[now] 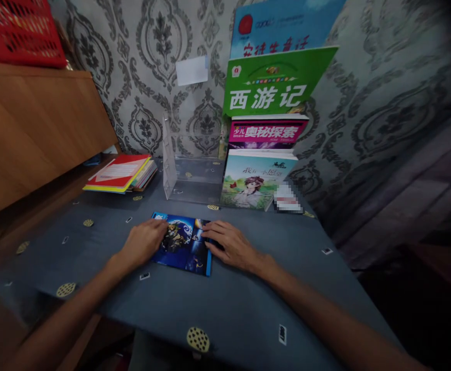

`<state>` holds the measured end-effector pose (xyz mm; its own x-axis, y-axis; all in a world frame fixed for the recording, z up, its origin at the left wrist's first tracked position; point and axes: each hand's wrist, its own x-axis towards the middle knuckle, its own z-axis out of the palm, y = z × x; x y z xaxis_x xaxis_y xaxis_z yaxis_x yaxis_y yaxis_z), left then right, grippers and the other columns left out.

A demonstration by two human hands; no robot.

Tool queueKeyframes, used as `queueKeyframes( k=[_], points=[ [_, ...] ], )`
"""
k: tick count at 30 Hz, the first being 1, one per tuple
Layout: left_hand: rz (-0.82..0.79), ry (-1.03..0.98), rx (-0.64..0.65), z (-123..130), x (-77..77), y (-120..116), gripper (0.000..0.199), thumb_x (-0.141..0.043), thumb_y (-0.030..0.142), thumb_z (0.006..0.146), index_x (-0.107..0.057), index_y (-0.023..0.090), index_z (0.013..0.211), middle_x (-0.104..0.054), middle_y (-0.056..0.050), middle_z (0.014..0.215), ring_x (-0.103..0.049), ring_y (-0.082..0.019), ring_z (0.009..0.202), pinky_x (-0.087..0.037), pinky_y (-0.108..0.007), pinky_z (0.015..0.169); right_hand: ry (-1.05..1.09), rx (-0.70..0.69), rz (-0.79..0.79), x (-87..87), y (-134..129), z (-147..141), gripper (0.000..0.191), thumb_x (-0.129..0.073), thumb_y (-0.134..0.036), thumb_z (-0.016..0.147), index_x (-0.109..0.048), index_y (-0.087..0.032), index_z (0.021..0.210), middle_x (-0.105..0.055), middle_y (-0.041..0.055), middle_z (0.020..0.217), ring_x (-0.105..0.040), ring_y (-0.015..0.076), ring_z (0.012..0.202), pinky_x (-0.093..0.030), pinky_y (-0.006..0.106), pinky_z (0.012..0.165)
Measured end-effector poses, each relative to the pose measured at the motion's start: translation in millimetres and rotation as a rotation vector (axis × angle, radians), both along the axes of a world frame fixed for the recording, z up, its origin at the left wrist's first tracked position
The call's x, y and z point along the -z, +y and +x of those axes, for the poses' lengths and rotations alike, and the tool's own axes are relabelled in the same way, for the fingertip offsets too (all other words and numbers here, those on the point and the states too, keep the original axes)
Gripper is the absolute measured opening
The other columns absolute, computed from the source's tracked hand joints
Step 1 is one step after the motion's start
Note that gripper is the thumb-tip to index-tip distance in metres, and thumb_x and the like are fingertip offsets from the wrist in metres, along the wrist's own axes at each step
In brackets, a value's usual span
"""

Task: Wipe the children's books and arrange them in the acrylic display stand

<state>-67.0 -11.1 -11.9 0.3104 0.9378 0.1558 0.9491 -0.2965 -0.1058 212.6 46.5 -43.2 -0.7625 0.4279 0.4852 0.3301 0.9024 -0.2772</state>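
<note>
A thin blue book [179, 242] with dark picture panels lies on the grey-blue tablecloth, slightly turned. My left hand [143, 241] is at its left edge, fingers bent and close together over the cover; its thumb is not clearly seen. My right hand [231, 243] rests over the right edge, fingers stretched out across the panels and thumb apart below them. Just behind the book stands a clear acrylic rack [194, 193]. Its right side holds several upright books, among them a green book [267, 85], a magenta book [267, 133] and a pale green book [254, 180].
A stack of books and folders topped by a red folder [119, 170] lies at the back left. A wooden cabinet [40, 123] bearing a red basket [20, 33] stands beyond it. A pixelated white item [288, 198] sits right of the rack. Patterned wallpaper is behind.
</note>
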Motion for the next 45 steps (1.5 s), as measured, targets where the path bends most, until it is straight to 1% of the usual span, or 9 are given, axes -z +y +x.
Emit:
queueKeyframes(
  k=[6, 14, 18, 22, 26, 33, 36, 41, 45],
  points=[
    [0.024, -0.16, -0.037, -52, 18.6, 29, 0.043, -0.034, 0.034, 0.101, -0.062, 0.019, 0.13, -0.067, -0.01, 0.131, -0.061, -0.026, 0.121, -0.047, -0.042, 0.106, -0.02, 0.025, -0.013, -2.4, -2, -1, 0.025, -0.052, -0.026, 0.098, -0.067, -0.018, 0.116, -0.068, 0.0137, 0.123, -0.061, 0.0281, 0.117, -0.053, 0.05, 0.096],
    [0.077, -0.302, -0.003, -52, 29.0, 31, 0.044, -0.034, 0.038, 0.1, -0.066, 0.016, 0.121, -0.071, -0.012, 0.12, -0.064, -0.026, 0.112, -0.049, -0.044, 0.102, -0.06, 0.111, -0.043, 7.7, 0, -1, 0.031, -0.053, -0.031, 0.098, -0.064, -0.018, 0.123, -0.059, 0.0171, 0.138, -0.052, 0.0305, 0.131, -0.046, 0.054, 0.106],
    [0.015, -0.292, 0.047, -51, 23.1, 42, 0.043, -0.033, 0.038, 0.101, -0.063, 0.018, 0.126, -0.068, -0.009, 0.129, -0.06, -0.023, 0.12, -0.046, -0.04, 0.105, -0.056, 0.131, -0.051, 2.7, -5, 0, 0.031, -0.055, -0.03, 0.096, -0.063, -0.017, 0.123, -0.06, 0.0177, 0.133, -0.057, 0.0311, 0.12, -0.05, 0.055, 0.099],
    [-0.047, -0.085, 0.126, -36, 8.4, 56, 0.038, -0.038, 0.031, 0.101, -0.059, 0.02, 0.131, -0.063, -0.009, 0.135, -0.053, -0.023, 0.128, -0.044, -0.041, 0.106, -0.07, 0.197, -0.055, -4.3, -31, 0, 0.031, -0.055, -0.027, 0.095, -0.062, -0.017, 0.124, -0.063, 0.017, 0.119, -0.058, 0.0304, 0.103, -0.056, 0.052, 0.087],
    [0.025, 0.2, 0.119, 0, -6.8, 57, 0.03, -0.044, 0.019, 0.097, -0.063, 0.021, 0.12, -0.064, -0.013, 0.118, -0.057, -0.026, 0.113, -0.049, -0.04, 0.091, -0.097, 0.276, -0.023, -2.9, -81, -3, 0.031, -0.055, -0.023, 0.094, -0.061, -0.019, 0.124, -0.064, 0.0154, 0.113, -0.058, 0.0315, 0.102, -0.057, 0.052, 0.085],
    [-0.013, 0.183, 0.147, 49, -6.3, 33, 0.027, -0.042, 0.019, 0.1, -0.059, 0.019, 0.12, -0.063, -0.011, 0.109, -0.058, -0.026, 0.104, -0.053, -0.032, 0.07, -0.109, -0.01, -0.132, -11.9, -141, -23, 0.03, -0.06, -0.027, 0.092, -0.063, -0.015, 0.119, -0.064, 0.0149, 0.119, -0.058, 0.0284, 0.106, -0.056, 0.043, 0.092],
    [0.083, 0.098, 0.09, 30, 0.9, 17, 0.032, -0.044, 0.03, 0.101, -0.054, 0.019, 0.129, -0.064, -0.011, 0.115, -0.059, -0.027, 0.107, -0.053, -0.037, 0.084, -0.065, -0.081, -0.205, -20.1, -133, -27, 0.024, -0.056, -0.024, 0.095, -0.065, -0.017, 0.116, -0.065, 0.0122, 0.117, -0.06, 0.0244, 0.105, -0.056, 0.039, 0.093],
    [0.167, -0.079, -0.198, -24, 17.5, -6, 0.036, -0.043, 0.036, 0.1, -0.056, 0.014, 0.125, -0.064, -0.015, 0.118, -0.061, -0.031, 0.109, -0.051, -0.044, 0.093, 0.054, -0.075, -0.307, -25.8, -100, -27, 0.025, -0.047, -0.017, 0.099, -0.064, -0.018, 0.117, -0.067, 0.0095, 0.114, -0.062, 0.0203, 0.106, -0.055, 0.036, 0.094],
    [0.137, -0.247, -0.141, -33, 29.3, -11, 0.035, -0.041, 0.035, 0.099, -0.057, 0.016, 0.123, -0.067, -0.014, 0.122, -0.061, -0.029, 0.115, -0.049, -0.046, 0.102, 0.099, -0.013, -0.274, -23.6, -70, -53, 0.023, -0.048, -0.015, 0.098, -0.063, -0.016, 0.115, -0.067, 0.0109, 0.113, -0.061, 0.0216, 0.107, -0.053, 0.039, 0.096]
  ],
)
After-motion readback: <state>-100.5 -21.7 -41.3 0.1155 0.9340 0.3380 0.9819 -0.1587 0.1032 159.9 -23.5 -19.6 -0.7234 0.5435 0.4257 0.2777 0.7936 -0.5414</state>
